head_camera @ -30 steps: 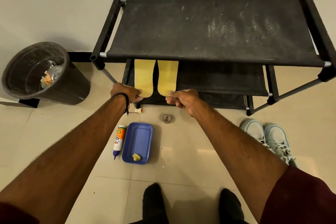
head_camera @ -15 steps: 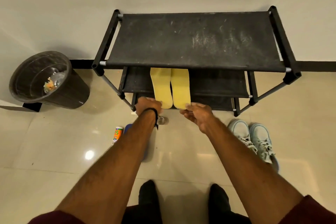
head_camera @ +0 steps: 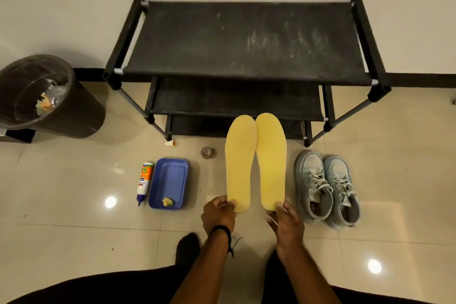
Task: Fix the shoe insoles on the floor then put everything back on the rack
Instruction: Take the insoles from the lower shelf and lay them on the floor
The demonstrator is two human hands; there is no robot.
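Observation:
Two yellow insoles lie side by side, toes pointing at the black shoe rack [head_camera: 246,39]. My left hand [head_camera: 218,215] pinches the heel of the left insole [head_camera: 240,163]. My right hand [head_camera: 286,223] pinches the heel of the right insole [head_camera: 271,160]. Both insoles are out in front of the rack, over the tiled floor. A pair of pale blue sneakers [head_camera: 325,187] stands on the floor just right of the insoles.
A glue bottle [head_camera: 145,181] lies left of a blue tray [head_camera: 169,182] holding a small yellow lump [head_camera: 167,201]. A bottle cap [head_camera: 170,143] and a tape roll [head_camera: 206,152] sit near the rack's foot. A dark waste bin [head_camera: 44,99] stands at far left.
Both hands have drawn the two insoles back out of the rack's middle shelf toward me, over the floor between the tray and the sneakers. The view has pulled back and upward.

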